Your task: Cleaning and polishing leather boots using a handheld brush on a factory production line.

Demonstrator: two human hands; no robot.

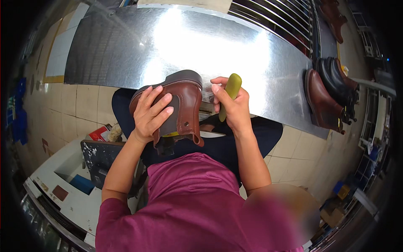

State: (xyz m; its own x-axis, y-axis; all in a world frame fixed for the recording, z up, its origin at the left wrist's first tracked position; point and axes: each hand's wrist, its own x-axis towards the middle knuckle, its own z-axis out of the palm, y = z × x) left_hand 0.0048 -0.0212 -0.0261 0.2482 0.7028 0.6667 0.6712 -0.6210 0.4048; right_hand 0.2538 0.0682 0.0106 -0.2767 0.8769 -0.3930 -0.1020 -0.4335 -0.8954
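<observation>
The left hand [151, 111] grips a brown boot [180, 105] by its side, sole turned away, while the right hand [233, 109], just beside it, is closed round a green tool handle [230, 93]; beyond both lies a metal table [126, 46], with more boots [329, 98] well right.

1. the person wears a magenta short-sleeved top [197, 210], its cloth plain and lightly creased across the chest.
2. the sleeves end above the elbows, leaving both forearms bare.
3. dark navy trousers [218, 147] cover the lap and legs.
4. the left hand [151, 113] and the right hand [233, 107] are bare, with no gloves, and no rings or watch can be made out.
</observation>
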